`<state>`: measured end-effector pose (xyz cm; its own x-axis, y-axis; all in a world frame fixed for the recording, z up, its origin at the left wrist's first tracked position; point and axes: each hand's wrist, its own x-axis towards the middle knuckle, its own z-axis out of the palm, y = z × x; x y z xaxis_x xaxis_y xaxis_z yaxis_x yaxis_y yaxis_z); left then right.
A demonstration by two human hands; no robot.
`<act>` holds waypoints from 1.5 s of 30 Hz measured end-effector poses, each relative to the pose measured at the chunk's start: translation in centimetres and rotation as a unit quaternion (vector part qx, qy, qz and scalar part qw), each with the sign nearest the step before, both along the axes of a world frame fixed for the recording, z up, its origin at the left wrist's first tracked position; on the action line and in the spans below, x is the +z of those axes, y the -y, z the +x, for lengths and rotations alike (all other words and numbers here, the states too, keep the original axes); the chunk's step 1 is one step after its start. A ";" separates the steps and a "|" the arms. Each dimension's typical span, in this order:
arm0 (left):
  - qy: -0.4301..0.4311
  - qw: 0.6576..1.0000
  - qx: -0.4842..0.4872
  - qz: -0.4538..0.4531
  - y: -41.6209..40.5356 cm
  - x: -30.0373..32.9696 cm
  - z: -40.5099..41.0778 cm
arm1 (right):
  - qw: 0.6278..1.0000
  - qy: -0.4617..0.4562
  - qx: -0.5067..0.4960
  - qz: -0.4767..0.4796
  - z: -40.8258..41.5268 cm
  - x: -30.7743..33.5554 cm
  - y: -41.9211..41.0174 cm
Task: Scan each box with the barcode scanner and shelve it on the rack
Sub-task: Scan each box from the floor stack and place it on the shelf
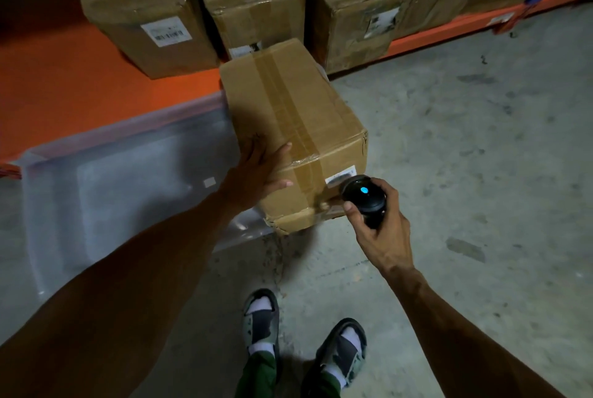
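A taped cardboard box [288, 115] lies in front of the rack, its near end facing me with a white barcode label [340, 175] near the top right corner. My left hand [256, 170] rests flat on the box's near left corner, fingers spread over the top and front. My right hand [378, 221] grips a black barcode scanner [364, 195] with a blue light on top. The scanner's head sits right at the label, partly covering it.
Several cardboard boxes [147, 12] with labels stand on the orange rack shelf [64, 92] behind. A clear plastic bin [112, 189] sits on the concrete floor [465, 157] to the left of the box. My sandalled feet [260, 320] are below.
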<state>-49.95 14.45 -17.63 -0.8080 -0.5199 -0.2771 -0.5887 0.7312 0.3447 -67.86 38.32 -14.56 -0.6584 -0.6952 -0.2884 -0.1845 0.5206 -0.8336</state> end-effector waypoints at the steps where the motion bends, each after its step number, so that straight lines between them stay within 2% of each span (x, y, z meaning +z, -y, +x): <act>1: -0.006 1.000 -0.011 -0.011 0.3 0.1 0.3 | 1.000 0.002 -0.001 -0.003 0.1 0.1 0.1; 7: -0.041 0.990 -0.119 -0.067 2.9 -0.6 7.1 | 0.999 -0.014 -0.049 -0.005 -0.1 -0.8 -0.1; 10: -0.034 0.992 -0.104 -0.062 3.5 -0.8 11.0 | 0.997 -0.017 -0.062 0.036 0.1 -2.1 1.1; 13: -0.050 0.996 -0.064 -0.027 3.4 -1.2 13.8 | 0.991 -0.030 -0.055 0.116 -0.2 -4.2 3.6; 18: -0.069 0.996 -0.047 -0.016 3.5 -2.2 14.5 | 0.965 -0.109 0.014 0.240 -1.0 -7.5 8.8; 22: -0.092 0.995 -0.039 -0.006 3.6 -3.1 15.0 | 0.953 -0.119 0.069 0.270 -1.0 -9.5 11.5; 28: -0.112 0.994 -0.004 0.017 3.4 -3.5 15.4 | 0.951 -0.090 0.082 0.286 -0.9 -9.1 11.6; 30: -0.116 0.993 0.005 0.031 3.4 -3.4 15.4 | 0.956 -0.117 0.064 0.260 -0.2 -7.5 11.1; 32: -0.122 0.991 0.015 0.053 3.5 -3.2 15.2 | 0.978 -0.129 -0.006 0.163 1.4 -5.6 10.5; 34: -0.115 0.989 0.034 0.081 3.5 -2.7 14.7 | 0.993 -0.093 -0.060 0.045 3.7 -3.5 10.2; 36: -0.106 0.988 0.075 0.087 3.5 -2.2 14.2 | 0.998 -0.047 -0.041 -0.015 6.1 -2.1 10.8; 38: -0.113 0.976 0.160 0.089 3.2 -1.9 13.9 | 1.000 -0.023 0.009 -0.018 8.0 -1.7 12.0; 40: -0.125 0.948 0.245 0.162 3.0 -1.6 13.6 | 1.000 -0.011 0.017 -0.019 8.8 -2.1 13.3; 42: -0.162 0.924 0.268 0.220 3.0 -1.6 13.5 | 1.000 -0.014 -0.010 -0.024 8.8 -2.9 14.1; 45: -0.213 0.896 0.300 0.249 3.0 -1.7 13.3 | 0.999 -0.019 -0.010 -0.024 8.1 -3.7 13.9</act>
<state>-36.67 11.45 -19.36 -0.5117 -0.7942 -0.3276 -0.5616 0.0206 0.8272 -59.75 24.45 -18.26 -0.6821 -0.6939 -0.2306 -0.2055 0.4846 -0.8502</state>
